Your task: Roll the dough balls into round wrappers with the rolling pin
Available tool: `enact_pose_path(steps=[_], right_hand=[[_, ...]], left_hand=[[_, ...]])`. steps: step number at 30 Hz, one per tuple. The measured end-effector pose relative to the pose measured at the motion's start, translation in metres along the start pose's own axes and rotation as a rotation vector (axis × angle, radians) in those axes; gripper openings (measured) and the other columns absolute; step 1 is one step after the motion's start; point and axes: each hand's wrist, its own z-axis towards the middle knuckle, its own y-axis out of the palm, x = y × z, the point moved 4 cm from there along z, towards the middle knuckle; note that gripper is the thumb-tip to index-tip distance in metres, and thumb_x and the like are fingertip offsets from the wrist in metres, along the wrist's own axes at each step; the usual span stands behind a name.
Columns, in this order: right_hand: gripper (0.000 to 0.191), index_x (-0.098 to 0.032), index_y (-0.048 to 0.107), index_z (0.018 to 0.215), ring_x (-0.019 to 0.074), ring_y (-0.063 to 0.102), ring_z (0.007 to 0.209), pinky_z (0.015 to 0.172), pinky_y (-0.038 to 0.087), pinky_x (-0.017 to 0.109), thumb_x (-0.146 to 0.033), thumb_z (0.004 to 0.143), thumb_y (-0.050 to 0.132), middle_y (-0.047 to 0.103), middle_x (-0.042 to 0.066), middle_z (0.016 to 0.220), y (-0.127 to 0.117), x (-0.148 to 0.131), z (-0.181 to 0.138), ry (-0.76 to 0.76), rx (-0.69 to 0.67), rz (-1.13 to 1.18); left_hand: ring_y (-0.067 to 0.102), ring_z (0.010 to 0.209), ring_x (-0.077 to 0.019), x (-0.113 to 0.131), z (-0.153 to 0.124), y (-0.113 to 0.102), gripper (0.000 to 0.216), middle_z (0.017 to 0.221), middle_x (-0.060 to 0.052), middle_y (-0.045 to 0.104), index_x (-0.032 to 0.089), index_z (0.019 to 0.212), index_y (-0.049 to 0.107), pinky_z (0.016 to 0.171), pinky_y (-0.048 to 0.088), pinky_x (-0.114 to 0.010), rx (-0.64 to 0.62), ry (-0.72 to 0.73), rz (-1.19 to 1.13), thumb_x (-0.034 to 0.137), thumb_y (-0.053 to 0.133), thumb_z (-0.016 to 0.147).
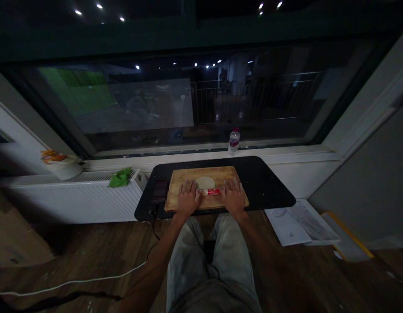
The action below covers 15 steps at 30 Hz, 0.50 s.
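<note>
A flat, pale round of dough (205,182) lies on a wooden cutting board (217,171). Just on its near edge is a thin rolling pin (211,191) with a red and white label around its middle. My left hand (188,196) rests over the pin's left end, fingers pointing forward and thumb along the inner side. Over the right end lies my right hand (233,194) in much the same pose. Both ends of the pin are hidden under my palms.
The board sits on a black tabletop (269,187). At its left are a dark blurred item (160,191) and a cable. A water bottle (234,141) stands on the windowsill. A green cloth (120,177) and a white tub (66,168) are on the radiator. Papers (299,224) lie low at right.
</note>
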Motion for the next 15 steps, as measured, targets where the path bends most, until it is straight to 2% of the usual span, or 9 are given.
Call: enact_pose_path(steps=[10,15], right_hand=[[0.056,-0.009,0.069,0.158,0.0355,0.048,0.163,0.141,0.019,0.06,-0.031,0.115,0.038,0.062,0.023,0.167,-0.006,-0.004,0.01,0.047,-0.11,-0.012],[0.058,-0.006,0.067,0.158,0.0365,0.049,0.161,0.139,0.021,0.064,-0.03,0.115,0.037,0.059,0.027,0.169,-0.014,-0.007,0.023,0.038,-0.186,-0.034]], left_hand=[[0.059,0.156,-0.0347,-0.004,0.012,0.002,0.05,0.162,-0.016,0.069,0.017,0.153,0.07,0.133,0.044,-0.055,-0.057,0.044,-0.006,0.032,0.041,0.115],[0.058,0.156,-0.0333,-0.003,0.022,-0.002,0.049,0.161,-0.014,0.069,0.02,0.151,0.071,0.132,0.045,-0.053,-0.122,0.042,-0.016,0.033,0.038,0.117]])
